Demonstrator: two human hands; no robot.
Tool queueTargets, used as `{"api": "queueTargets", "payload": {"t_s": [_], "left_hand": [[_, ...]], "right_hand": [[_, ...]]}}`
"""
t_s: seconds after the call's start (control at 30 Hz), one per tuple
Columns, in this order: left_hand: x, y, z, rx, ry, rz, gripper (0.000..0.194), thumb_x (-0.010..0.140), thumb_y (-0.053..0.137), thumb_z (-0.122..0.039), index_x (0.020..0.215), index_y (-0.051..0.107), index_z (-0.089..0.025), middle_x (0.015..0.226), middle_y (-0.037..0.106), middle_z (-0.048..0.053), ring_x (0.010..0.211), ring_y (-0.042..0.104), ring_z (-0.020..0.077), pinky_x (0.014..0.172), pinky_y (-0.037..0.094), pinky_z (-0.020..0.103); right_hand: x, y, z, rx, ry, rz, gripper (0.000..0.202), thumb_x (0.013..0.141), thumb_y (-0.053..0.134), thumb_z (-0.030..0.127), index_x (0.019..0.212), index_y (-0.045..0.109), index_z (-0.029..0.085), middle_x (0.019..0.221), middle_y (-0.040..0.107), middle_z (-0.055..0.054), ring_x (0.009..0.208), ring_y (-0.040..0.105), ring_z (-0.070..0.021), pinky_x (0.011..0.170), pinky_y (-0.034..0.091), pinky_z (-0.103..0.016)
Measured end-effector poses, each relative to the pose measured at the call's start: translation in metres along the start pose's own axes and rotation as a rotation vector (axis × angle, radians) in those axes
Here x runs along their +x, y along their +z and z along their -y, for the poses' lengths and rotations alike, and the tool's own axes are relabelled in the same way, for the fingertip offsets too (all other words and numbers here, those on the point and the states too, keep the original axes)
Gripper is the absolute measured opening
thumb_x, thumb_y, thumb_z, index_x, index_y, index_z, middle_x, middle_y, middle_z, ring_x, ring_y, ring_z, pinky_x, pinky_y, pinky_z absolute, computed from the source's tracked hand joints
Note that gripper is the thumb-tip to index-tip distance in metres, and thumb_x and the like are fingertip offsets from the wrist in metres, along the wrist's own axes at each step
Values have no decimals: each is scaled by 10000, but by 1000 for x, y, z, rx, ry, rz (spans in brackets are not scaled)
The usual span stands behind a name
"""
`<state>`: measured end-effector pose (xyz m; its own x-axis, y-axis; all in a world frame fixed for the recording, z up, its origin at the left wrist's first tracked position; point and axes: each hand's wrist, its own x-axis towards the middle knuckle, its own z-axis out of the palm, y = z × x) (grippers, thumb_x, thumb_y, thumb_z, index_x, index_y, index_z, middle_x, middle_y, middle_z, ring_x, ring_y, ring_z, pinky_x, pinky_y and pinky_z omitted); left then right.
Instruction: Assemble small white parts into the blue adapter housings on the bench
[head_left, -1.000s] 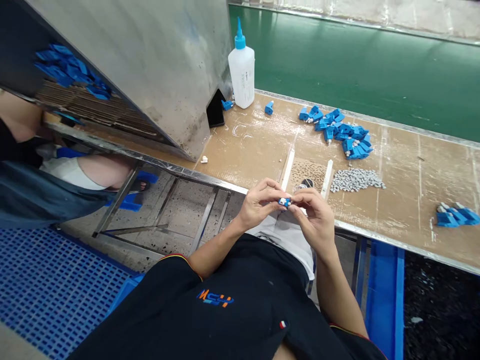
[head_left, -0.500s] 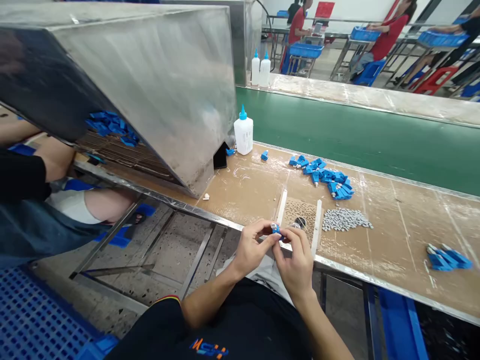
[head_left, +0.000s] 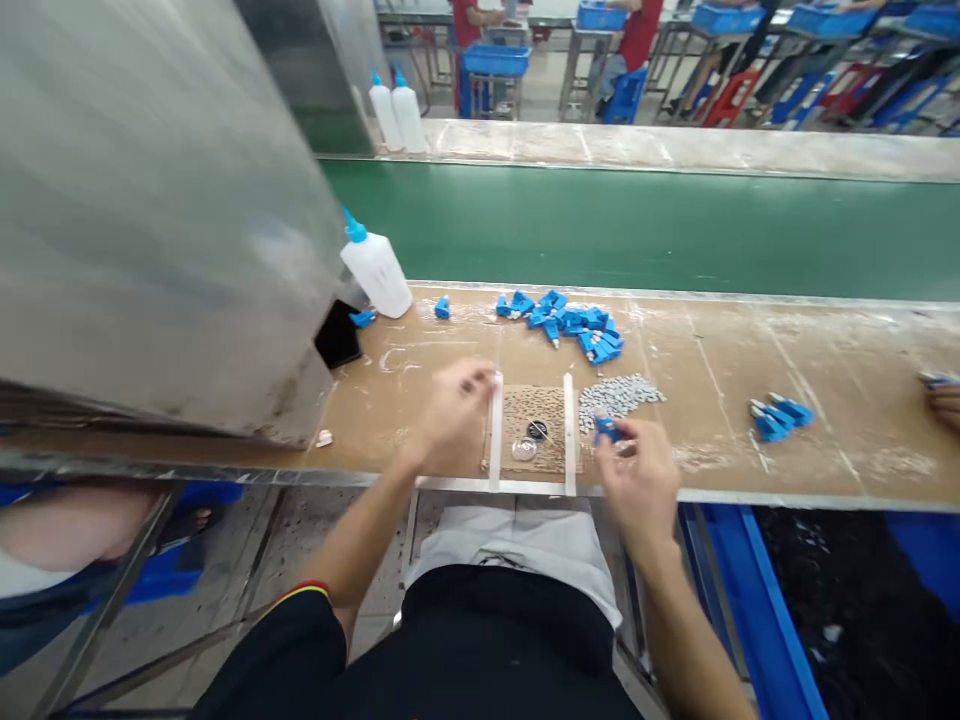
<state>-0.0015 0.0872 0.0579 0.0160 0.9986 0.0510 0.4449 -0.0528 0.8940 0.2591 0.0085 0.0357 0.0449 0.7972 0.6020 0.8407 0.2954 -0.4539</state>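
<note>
My right hand (head_left: 641,475) pinches a small blue plastic part (head_left: 606,429) between thumb and fingers, just in front of a spread of small grey pieces (head_left: 619,394). Blurred by motion, my left hand (head_left: 456,410) is over the bench beside the left white strip (head_left: 496,440); whether it holds anything cannot be made out. Between that strip and the right white strip (head_left: 569,440) lies a patch of tiny brown bits (head_left: 534,400). On this patch are a round black piece (head_left: 537,430) and a clear round dish (head_left: 524,449).
A pile of blue parts (head_left: 577,320) lies behind the patch, and a smaller group (head_left: 780,416) to the right. A white squeeze bottle (head_left: 377,273) leans by the metal housing (head_left: 187,220). Beyond runs a green belt (head_left: 600,225). Another person's hand (head_left: 946,402) is at the right edge.
My hands have parted: the left moved left, the right moved right with the blue part. The view has turned to the right, and the brown patch is now uncovered.
</note>
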Motion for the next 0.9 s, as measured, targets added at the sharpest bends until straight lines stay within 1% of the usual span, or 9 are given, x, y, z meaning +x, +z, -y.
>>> {"api": "queueTargets", "payload": {"t_s": [0.1,0.17,0.23,0.33,0.43,0.53,0.6,0.73,0.9], "left_hand": [[78,-19,14,135,-46,-205,249,940,568,-208,1143,673,-110,1386,606,256,1419,456,426,1235,276,660],[116,-25,24,391,-149,-286,312,921,596,-202,1202,645,-74,1466,513,308,1469,383,474,1241,235,666],[137,-25,32,549,-222,-271,371,918,603,-221,1245,622,-45,1497,459,344,1447,401,510,1204,281,668],[147,-23,39,633,-256,-198,397,916,562,-174,1278,607,-15,1465,481,362,1366,500,508,1140,368,642],[145,-26,41,625,-234,-154,352,879,557,-88,1214,649,-37,1355,593,325,1288,583,466,1106,419,619],[130,-36,41,586,-191,-135,266,829,603,-38,1067,703,-105,1204,701,240,1242,623,409,1099,459,568],[107,-45,40,487,-146,-131,205,819,647,-52,988,722,-141,1077,744,172,1134,677,350,1044,516,491],[33,-54,37,-39,-24,-80,216,834,746,-257,1022,750,-149,912,749,65,761,707,201,787,606,371],[-59,-42,46,-496,-111,-81,455,721,888,-443,1051,756,-159,860,756,32,729,728,164,741,633,326]], "right_hand": [[5,-32,-92,-312,58,-42,108,974,549,293,950,630,226,837,655,-116,699,605,-284,610,468,-410],[10,-49,-149,-449,51,-85,191,959,532,337,843,627,219,727,583,-98,632,537,-268,574,399,-395],[18,-61,-191,-495,33,-86,254,944,557,360,723,597,241,646,514,-89,574,437,-229,560,338,-401],[32,-74,-215,-465,12,-33,262,927,599,327,676,573,253,656,490,-88,595,403,-215,586,310,-417],[41,-73,-205,-421,62,-39,208,921,612,305,720,585,259,738,523,-106,690,488,-253,630,339,-426],[38,-52,-178,-248,118,15,206,956,562,379,805,614,248,802,579,-125,744,562,-274,658,416,-424],[29,-30,-157,-120,77,149,266,970,536,453,850,632,236,810,623,-104,692,592,-242,639,476,-393],[13,6,-123,83,19,394,294,979,515,475,917,662,228,842,686,-84,686,645,-222,645,540,-367],[19,15,-113,62,-6,443,294,959,500,470,885,673,244,857,693,-102,680,633,-238,662,523,-392]]}}
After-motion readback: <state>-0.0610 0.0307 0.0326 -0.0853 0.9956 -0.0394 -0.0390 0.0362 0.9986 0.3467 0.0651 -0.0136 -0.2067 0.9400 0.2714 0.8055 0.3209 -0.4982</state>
